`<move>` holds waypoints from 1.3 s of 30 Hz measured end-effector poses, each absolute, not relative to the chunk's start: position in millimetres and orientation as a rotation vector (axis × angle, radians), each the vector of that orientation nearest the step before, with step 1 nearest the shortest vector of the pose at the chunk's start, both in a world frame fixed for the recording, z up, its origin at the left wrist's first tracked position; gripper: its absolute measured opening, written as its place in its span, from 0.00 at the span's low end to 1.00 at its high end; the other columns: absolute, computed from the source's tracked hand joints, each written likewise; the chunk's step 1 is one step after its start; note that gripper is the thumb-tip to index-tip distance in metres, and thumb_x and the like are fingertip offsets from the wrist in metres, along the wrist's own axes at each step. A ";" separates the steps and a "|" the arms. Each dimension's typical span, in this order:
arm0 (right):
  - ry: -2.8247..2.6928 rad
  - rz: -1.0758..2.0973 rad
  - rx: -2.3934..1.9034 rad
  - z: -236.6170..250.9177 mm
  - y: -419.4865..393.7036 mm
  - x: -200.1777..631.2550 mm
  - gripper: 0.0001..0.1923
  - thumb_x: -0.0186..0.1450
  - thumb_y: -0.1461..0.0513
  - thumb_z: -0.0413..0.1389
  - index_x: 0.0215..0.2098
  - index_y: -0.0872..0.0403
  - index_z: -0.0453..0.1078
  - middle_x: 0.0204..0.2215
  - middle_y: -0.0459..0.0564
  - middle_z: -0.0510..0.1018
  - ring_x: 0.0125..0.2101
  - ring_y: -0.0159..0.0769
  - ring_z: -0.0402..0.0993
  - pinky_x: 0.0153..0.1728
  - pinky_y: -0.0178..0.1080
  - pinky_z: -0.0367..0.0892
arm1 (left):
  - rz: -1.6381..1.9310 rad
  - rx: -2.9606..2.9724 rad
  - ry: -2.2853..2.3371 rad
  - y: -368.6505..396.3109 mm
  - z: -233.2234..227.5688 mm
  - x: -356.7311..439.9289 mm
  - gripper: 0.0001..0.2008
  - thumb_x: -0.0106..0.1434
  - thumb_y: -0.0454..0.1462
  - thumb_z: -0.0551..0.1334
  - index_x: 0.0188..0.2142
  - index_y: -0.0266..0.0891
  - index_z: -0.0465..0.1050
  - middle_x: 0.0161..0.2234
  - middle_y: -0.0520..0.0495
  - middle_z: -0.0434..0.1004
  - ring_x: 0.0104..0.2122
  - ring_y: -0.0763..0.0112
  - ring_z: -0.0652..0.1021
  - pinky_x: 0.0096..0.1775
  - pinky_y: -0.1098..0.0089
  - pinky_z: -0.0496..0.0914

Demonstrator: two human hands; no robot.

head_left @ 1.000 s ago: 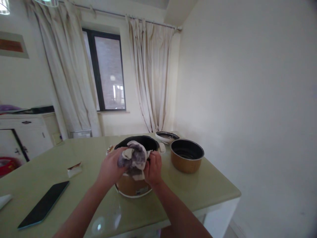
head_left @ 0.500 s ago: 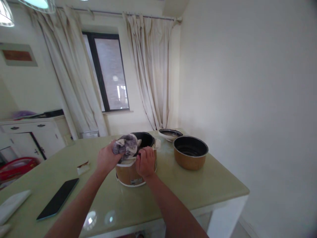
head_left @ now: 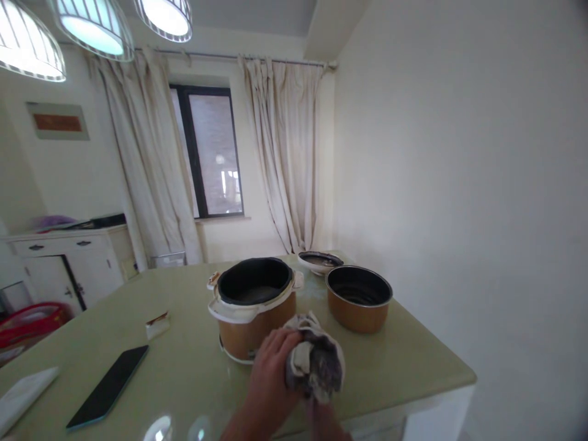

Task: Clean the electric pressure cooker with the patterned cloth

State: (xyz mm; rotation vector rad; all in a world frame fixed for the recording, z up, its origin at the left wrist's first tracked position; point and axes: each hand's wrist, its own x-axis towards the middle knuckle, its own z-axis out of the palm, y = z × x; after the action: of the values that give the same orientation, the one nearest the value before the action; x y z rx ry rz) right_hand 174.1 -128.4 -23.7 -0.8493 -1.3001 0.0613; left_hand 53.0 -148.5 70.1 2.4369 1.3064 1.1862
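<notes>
My left hand (head_left: 274, 370) grips a bunched grey-and-white cloth (head_left: 320, 362) above the table's front edge, fingers curled round its left side. Just below the cloth is my right hand (head_left: 323, 422), touching its underside; the cloth covers its fingers. Behind them stands a brown-and-white cooker (head_left: 257, 331), like a rice or pressure cooker, lidless and with a dark inside. To its right sits a brown pot (head_left: 359, 312) with a black interior and a pale rim.
Behind the pot is a shallow white dish-like lid (head_left: 320, 262) with a dark inside. The green tabletop (head_left: 193, 318) carries a black phone (head_left: 109, 386), a small white packet (head_left: 157, 326) and a white flat object (head_left: 25, 398) on the left. A wall rises to the right.
Both hands have come away from the cooker's rim, toward me and to the right, with the cloth. The cooker's opening is now uncovered. My view has tilted upward.
</notes>
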 end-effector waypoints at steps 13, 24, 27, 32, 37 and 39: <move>-1.336 0.310 -1.508 21.2 -98.6 282.4 0.28 0.65 0.45 0.60 0.57 0.50 0.75 0.50 0.57 0.80 0.46 0.50 0.81 0.48 0.47 0.72 | 1.701 2.310 1.777 -117.2 -12.7 21.0 0.24 0.70 0.44 0.59 0.64 0.49 0.69 0.63 0.36 0.72 0.63 0.46 0.72 0.66 0.41 0.59; -1.998 -0.303 -2.047 69.0 -76.2 377.6 0.19 0.64 0.58 0.62 0.54 0.51 0.76 0.51 0.60 0.82 0.54 0.55 0.75 0.58 0.53 0.59 | 1.348 1.554 1.703 -71.1 -48.3 -75.2 0.50 0.68 0.61 0.54 0.76 0.34 0.38 0.74 0.29 0.52 0.73 0.46 0.58 0.72 0.47 0.56; -2.075 -0.187 -1.988 74.8 -74.8 400.9 0.13 0.64 0.65 0.58 0.46 0.52 0.78 0.45 0.59 0.85 0.50 0.51 0.78 0.54 0.48 0.61 | 1.350 1.580 1.654 -71.8 -50.9 -73.5 0.46 0.70 0.59 0.54 0.76 0.38 0.40 0.76 0.34 0.51 0.74 0.52 0.56 0.73 0.51 0.54; -1.793 0.080 -1.731 122.9 -86.6 419.2 0.09 0.61 0.55 0.60 0.34 0.51 0.77 0.33 0.52 0.84 0.36 0.47 0.78 0.40 0.44 0.67 | 1.399 1.585 1.690 -73.7 -47.2 -71.3 0.46 0.68 0.59 0.56 0.75 0.37 0.46 0.74 0.33 0.56 0.73 0.52 0.60 0.72 0.54 0.58; -1.738 0.282 -1.316 219.4 -106.2 389.2 0.18 0.59 0.46 0.64 0.32 0.52 0.75 0.25 0.47 0.77 0.29 0.40 0.71 0.31 0.39 0.62 | 1.402 1.571 1.698 -74.0 -44.1 -71.6 0.47 0.67 0.60 0.57 0.75 0.34 0.48 0.73 0.30 0.58 0.72 0.48 0.61 0.71 0.52 0.60; -1.859 0.260 -1.194 255.9 -105.1 357.0 0.17 0.59 0.48 0.65 0.31 0.52 0.75 0.25 0.46 0.76 0.29 0.38 0.68 0.31 0.38 0.61 | 1.389 1.564 1.692 -73.5 -44.0 -71.9 0.48 0.67 0.60 0.57 0.75 0.34 0.47 0.73 0.30 0.57 0.73 0.49 0.59 0.71 0.52 0.58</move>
State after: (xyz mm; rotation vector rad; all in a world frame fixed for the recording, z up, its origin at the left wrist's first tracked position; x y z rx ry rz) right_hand 357.0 -105.1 255.9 -1.1935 -1.8595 0.2598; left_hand -71.9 -73.5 -44.0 1.5641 1.6921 1.3891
